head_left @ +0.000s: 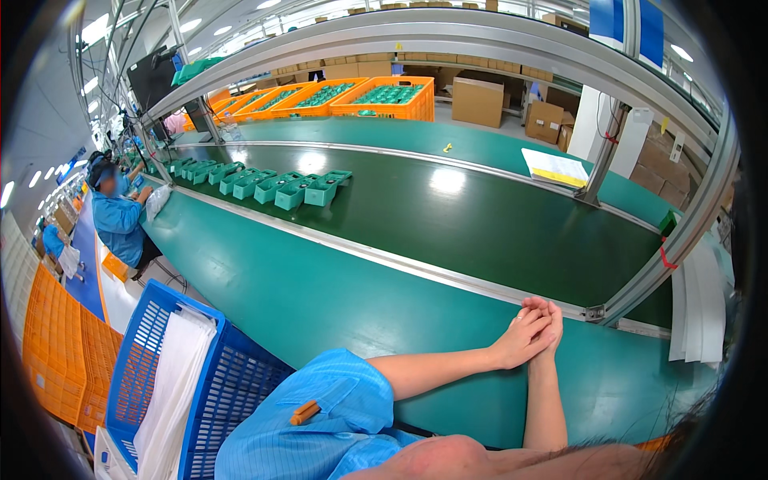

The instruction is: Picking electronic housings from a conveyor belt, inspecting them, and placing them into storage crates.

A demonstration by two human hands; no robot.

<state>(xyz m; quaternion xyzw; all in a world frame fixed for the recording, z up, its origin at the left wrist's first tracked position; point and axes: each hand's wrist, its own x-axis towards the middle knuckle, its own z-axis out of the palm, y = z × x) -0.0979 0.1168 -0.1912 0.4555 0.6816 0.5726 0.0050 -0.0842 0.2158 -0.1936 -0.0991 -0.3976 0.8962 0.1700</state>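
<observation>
Metal edge [384,256], roomy belt [496,220] (hands [520,338] together)

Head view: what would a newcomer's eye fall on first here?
Probably the green trays lined up on the dark belt, upper left of centre, with bright orange crates beyond. Next, the blue basket holding white material at lower left. Right of centre, the person's hands are together over the near worktop, with nothing visibly held.

Ceiling lights [190,25] shine over a blue floor [88,288]; metal beams [448,34] rise above the green tabletop [240,260], and cartons [478,102] stand beyond.
</observation>
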